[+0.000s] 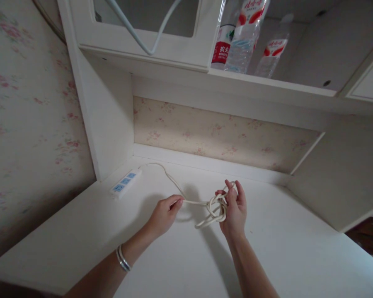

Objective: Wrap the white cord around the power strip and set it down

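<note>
A white power strip point(123, 183) with blue socket faces lies at the back left of the desk. Its pale cord point(170, 179) runs from the strip's far end across the desktop to my hands. Between thumb and fingers, my left hand point(165, 214) pinches a straight stretch of that cord. My right hand point(235, 207) is closed around a tangled, looped bundle of the same cord, raised over the desk. One loop hangs out to the left of the bundle, and another passes round my right fingers. The cord between both hands looks fairly taut.
The white desk point(174, 265) stretches below my hands, with side panels and a cabinet above. Several plastic bottles point(240, 39) stand on the open upper shelf. A pale bent cable or rod point(147, 49) hangs before the cabinet door. Floral wallpaper point(34, 124) covers the left wall.
</note>
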`<control>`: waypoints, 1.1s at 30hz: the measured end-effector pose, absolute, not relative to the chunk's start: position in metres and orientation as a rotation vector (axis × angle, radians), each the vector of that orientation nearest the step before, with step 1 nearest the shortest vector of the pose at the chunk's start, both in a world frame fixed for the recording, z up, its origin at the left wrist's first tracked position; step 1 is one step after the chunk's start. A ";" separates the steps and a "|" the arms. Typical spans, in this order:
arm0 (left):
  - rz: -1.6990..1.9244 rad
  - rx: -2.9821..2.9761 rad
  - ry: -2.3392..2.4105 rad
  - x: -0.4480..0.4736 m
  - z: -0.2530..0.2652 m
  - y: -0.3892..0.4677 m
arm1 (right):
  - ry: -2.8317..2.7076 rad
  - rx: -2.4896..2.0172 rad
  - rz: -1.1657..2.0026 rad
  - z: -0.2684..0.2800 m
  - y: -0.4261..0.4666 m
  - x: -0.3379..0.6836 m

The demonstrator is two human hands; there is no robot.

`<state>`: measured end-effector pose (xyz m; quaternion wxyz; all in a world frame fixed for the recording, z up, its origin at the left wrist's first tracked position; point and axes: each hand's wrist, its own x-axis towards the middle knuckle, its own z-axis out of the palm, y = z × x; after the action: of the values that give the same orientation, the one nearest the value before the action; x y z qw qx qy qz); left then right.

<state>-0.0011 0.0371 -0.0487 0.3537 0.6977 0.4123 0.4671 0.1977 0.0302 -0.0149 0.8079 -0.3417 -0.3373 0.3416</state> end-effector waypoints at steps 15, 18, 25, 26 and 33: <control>1.200 1.576 1.061 -0.003 -0.048 0.036 | -0.777 -0.795 0.725 -0.024 0.026 0.183; 1.246 1.607 1.049 -0.006 -0.045 0.036 | -0.810 -0.870 0.749 -0.028 0.026 0.185; 1.202 1.743 1.031 -0.013 -0.044 0.040 | -0.995 -0.964 0.838 -0.033 0.030 0.192; 1.192 1.766 1.028 -0.013 -0.044 0.041 | -1.013 -0.975 0.855 -0.033 0.030 0.192; 1.158 1.825 1.036 -0.011 -0.042 0.039 | -1.181 -1.032 0.911 -0.033 0.032 0.199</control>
<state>-0.0111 0.0393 -0.0424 0.3640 0.7091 0.4026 0.4501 0.1994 0.0322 -0.0332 0.6160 -0.4483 -0.5130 0.3955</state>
